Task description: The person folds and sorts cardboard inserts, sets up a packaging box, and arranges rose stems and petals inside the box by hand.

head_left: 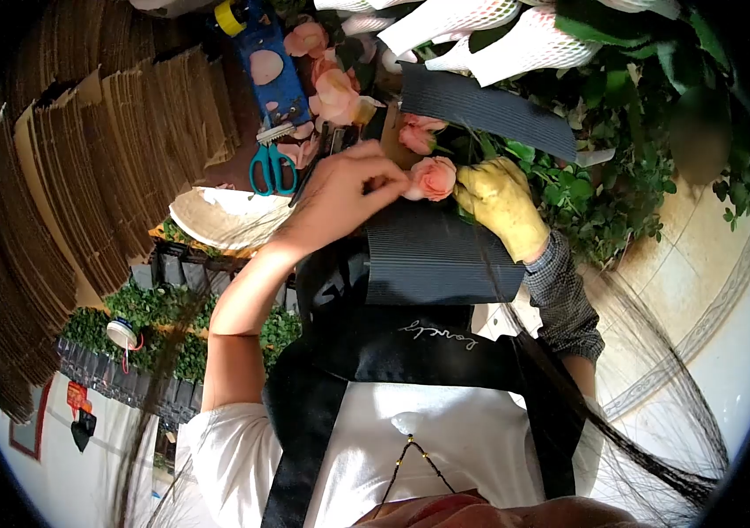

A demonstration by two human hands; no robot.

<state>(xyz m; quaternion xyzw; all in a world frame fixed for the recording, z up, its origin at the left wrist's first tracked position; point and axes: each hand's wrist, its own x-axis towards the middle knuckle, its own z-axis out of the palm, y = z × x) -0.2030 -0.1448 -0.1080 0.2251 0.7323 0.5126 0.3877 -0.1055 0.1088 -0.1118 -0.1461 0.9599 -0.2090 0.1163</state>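
A pink rose [433,179] lies sideways between my two hands, above dark corrugated sheeting [441,255]. My left hand [348,189] is bare, its thumb and index finger pinched at an outer petal on the rose's left edge. On the other side, my right hand [502,201] wears a yellow glove and is closed around the rose just below its bloom; the stem is mostly hidden. A second pink rose [419,134] sits just beyond the first. Loose pink petals [335,95] are piled beyond my left hand.
Teal-handled scissors [273,167] and a blue tape dispenser [271,75] are at the upper left. Stacked cardboard [120,158] fills the far left. White mesh-sleeved flowers [524,44] and leafy stems [603,194] crowd the right. Another corrugated piece [489,110] stands beyond the roses.
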